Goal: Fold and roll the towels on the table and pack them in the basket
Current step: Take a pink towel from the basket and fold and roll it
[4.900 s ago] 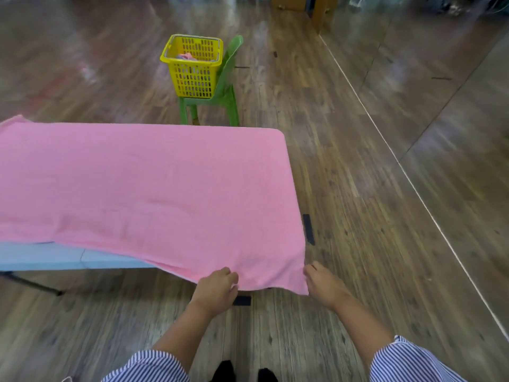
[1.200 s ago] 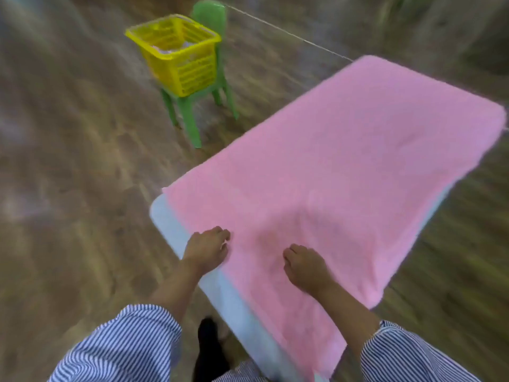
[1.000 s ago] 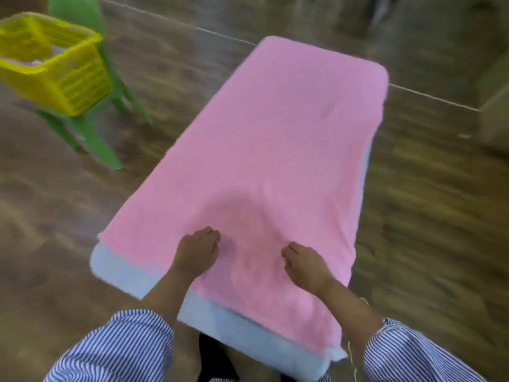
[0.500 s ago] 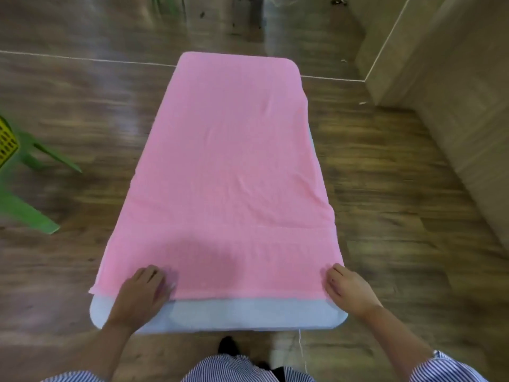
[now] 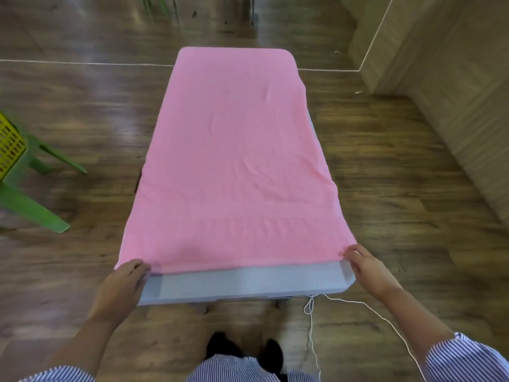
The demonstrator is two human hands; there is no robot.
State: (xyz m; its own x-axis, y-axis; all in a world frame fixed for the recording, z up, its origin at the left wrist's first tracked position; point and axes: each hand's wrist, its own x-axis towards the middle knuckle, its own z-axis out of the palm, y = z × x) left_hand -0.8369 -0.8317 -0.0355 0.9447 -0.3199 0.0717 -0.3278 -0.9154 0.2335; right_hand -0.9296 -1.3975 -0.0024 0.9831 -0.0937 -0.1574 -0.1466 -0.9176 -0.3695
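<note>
the yellow basket (image 5: 9, 146) sits on a green chair (image 5: 24, 199) far left. the left hand (image 5: 122, 285) pinches the pink towel's (image 5: 234, 161) near left corner on the table (image 5: 248, 282); the right hand (image 5: 369, 268) pinches the near right corner.

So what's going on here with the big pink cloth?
A person stands at the near end of a table covered lengthwise by a pink towel. The left hand and the right hand each grip a near corner of it. It lies flat, not yet rolled. The yellow basket sits on a green chair at left.
</note>
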